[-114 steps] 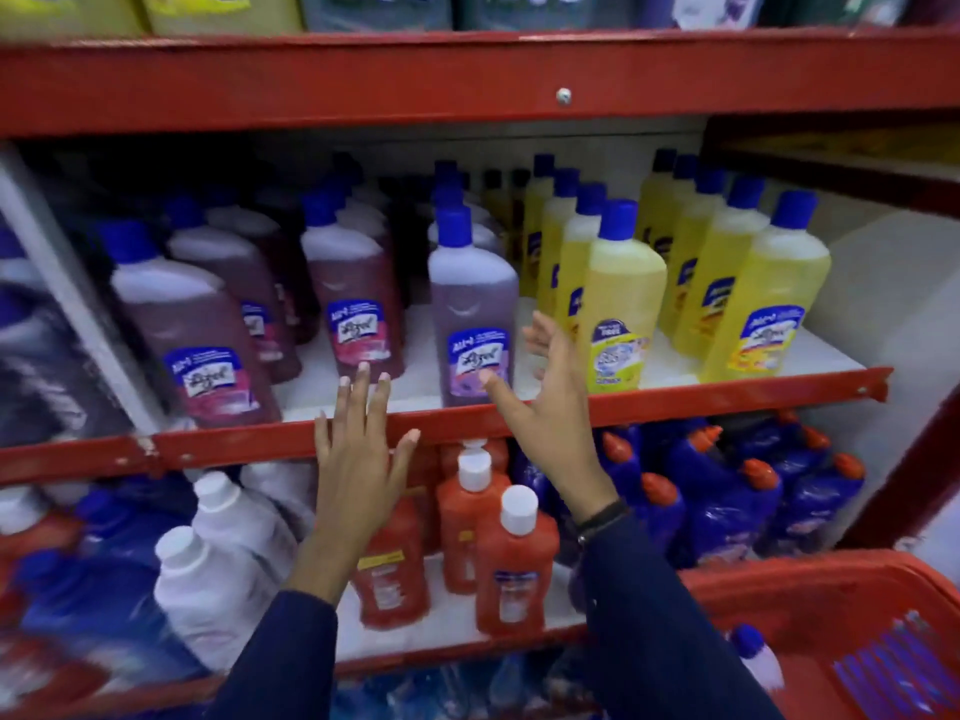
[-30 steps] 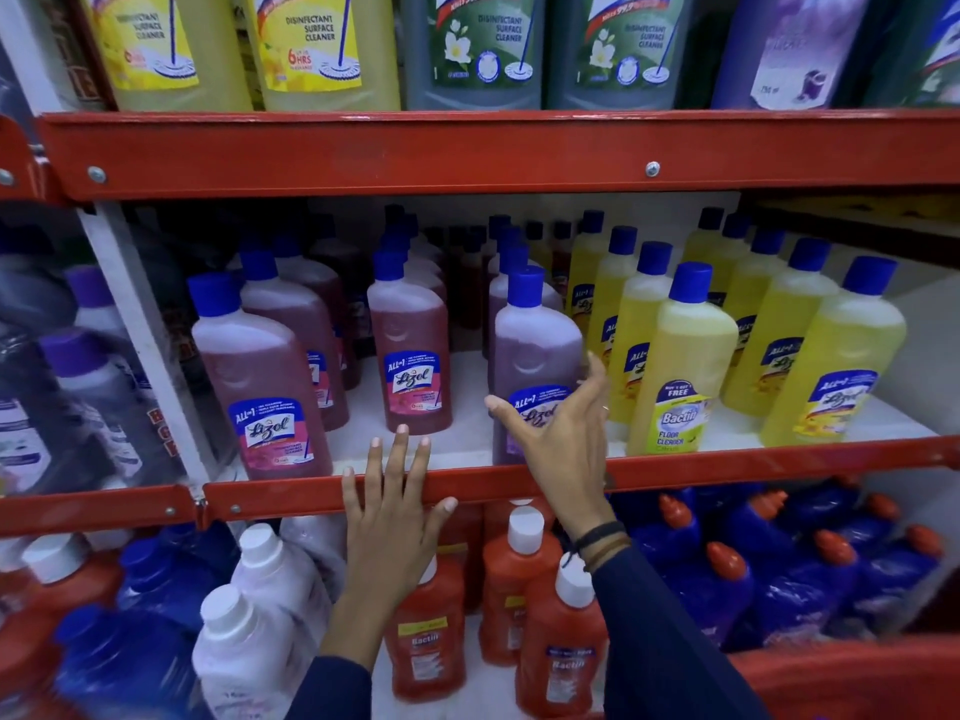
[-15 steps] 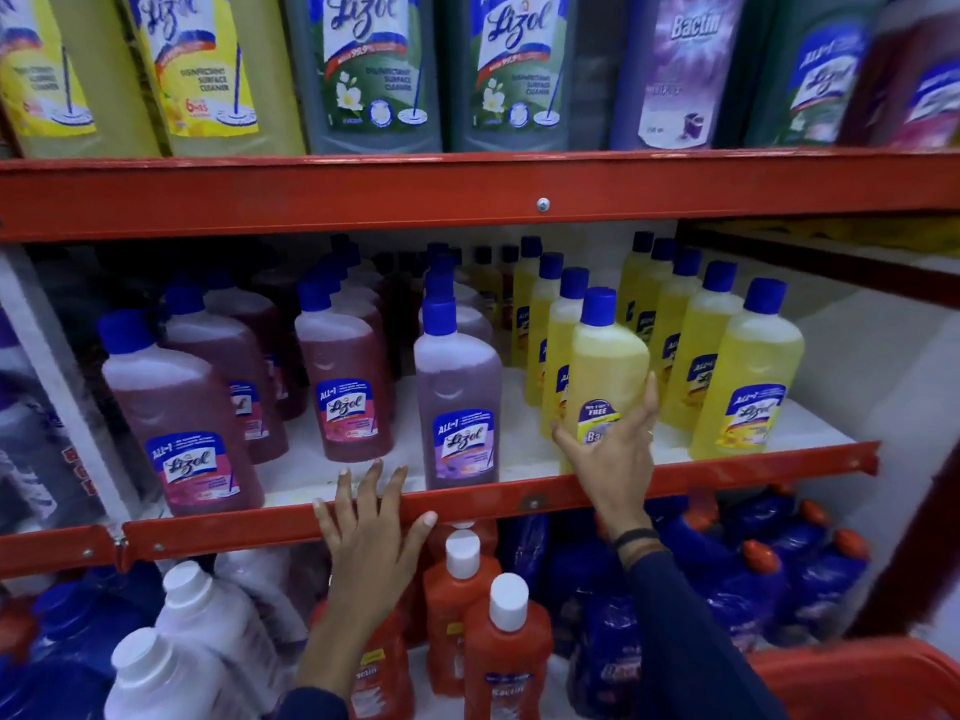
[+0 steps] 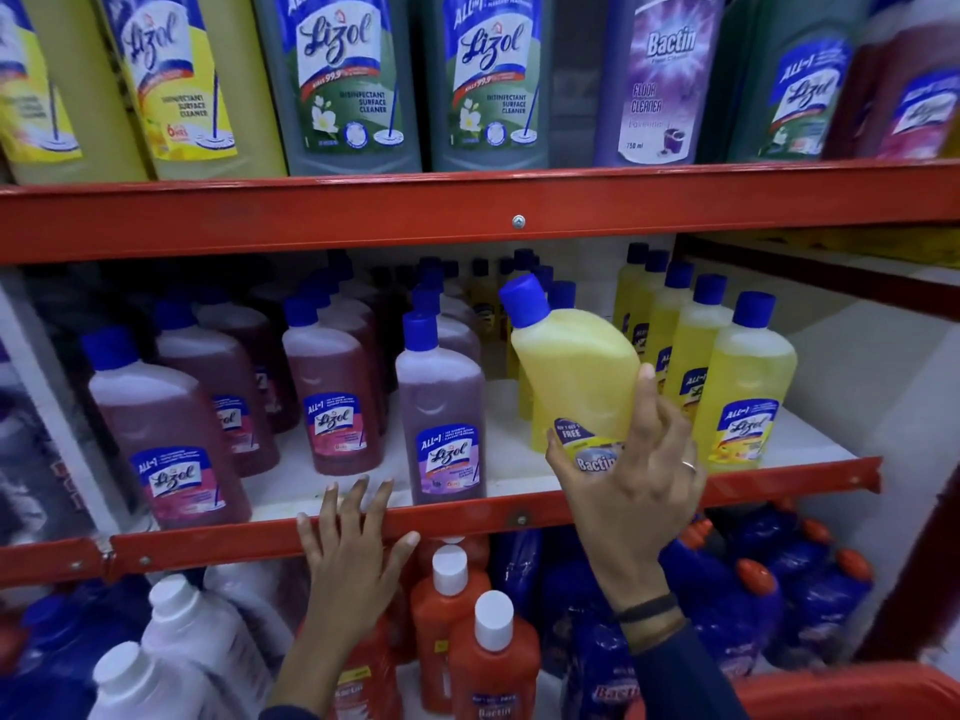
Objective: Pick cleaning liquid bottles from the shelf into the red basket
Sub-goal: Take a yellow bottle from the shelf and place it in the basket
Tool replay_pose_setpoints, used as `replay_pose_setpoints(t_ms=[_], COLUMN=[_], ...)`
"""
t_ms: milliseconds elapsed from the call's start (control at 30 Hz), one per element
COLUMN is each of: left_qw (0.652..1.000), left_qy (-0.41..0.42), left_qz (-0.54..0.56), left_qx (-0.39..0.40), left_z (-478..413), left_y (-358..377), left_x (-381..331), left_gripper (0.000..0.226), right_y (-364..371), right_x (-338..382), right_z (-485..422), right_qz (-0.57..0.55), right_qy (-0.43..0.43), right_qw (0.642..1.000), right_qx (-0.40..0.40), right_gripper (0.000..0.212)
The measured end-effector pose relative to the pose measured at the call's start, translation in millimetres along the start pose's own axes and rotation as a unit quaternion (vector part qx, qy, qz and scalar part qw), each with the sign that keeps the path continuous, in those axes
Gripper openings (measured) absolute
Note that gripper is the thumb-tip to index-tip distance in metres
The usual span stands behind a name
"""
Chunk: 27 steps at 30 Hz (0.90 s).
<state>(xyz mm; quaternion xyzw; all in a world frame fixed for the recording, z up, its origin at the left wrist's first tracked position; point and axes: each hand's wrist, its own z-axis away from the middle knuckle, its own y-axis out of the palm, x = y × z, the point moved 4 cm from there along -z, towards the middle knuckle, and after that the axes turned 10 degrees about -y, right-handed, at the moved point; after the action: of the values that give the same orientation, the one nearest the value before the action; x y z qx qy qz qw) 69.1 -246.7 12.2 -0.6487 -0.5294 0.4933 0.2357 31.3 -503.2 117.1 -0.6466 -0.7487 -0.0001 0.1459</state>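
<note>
My right hand [image 4: 626, 485] grips a yellow bottle [image 4: 574, 371] with a blue cap around its lower half and holds it tilted to the left, lifted off the middle shelf [image 4: 498, 517]. My left hand [image 4: 353, 553] lies flat with fingers spread on the shelf's red front rail, holding nothing. Only the rim of the red basket [image 4: 831, 693] shows, at the bottom right below my right sleeve. A purple Lizol bottle [image 4: 441, 407] stands just left of the lifted one.
More yellow bottles [image 4: 743, 387] stand in rows at the right of the shelf, pink ones [image 4: 166, 428] at the left. Large bottles [image 4: 343, 80] fill the upper shelf. Orange [image 4: 493, 662], white [image 4: 208, 636] and dark blue bottles [image 4: 737, 610] crowd the lower shelf.
My right hand went from the purple bottle to the front yellow bottle, closed on it, then lifted and tipped it left. My left hand stayed on the rail.
</note>
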Motion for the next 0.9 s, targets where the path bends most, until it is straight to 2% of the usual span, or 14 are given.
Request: replay_pose_setpoints(t_ms=[167,267,333,433,667,733,900], left_qw=[1.000,1.000,1.000,1.000,1.000,1.000,0.999], left_qy=[0.011,0.016,0.017,0.018,0.021,0.023,0.029], left_qz=[-0.007,-0.008,-0.009,-0.007,-0.008,-0.009,-0.004], left_qx=[0.008,0.011,0.011,0.011,0.013,0.015,0.016], left_z=[2,3,3,2,0,0,1], left_y=[-1,-2,-2,-1,2,2,0], left_x=[2,3,3,5,7,7,8], left_gripper=[0.096,0.095,0.095,0.094,0.091,0.089,0.087], right_y=[-12,-13,-10,0,15,16,15], right_x=[6,5,5,8,10,14,20], right_z=[19,21,21,21,38,43,55], right_qz=[-0.021,-0.162,-0.318,-0.549,-0.715,-0.733,-0.738], right_qy=[0.007,0.089,0.149,0.203,0.283,0.289,0.311], right_qw=[1.000,0.981,0.932,0.797,0.587,0.551,0.518], right_qx=[0.017,0.058,0.095,0.149,0.254,0.275,0.300], right_gripper=[0.102,0.111,0.112,0.107,0.080,0.087,0.102])
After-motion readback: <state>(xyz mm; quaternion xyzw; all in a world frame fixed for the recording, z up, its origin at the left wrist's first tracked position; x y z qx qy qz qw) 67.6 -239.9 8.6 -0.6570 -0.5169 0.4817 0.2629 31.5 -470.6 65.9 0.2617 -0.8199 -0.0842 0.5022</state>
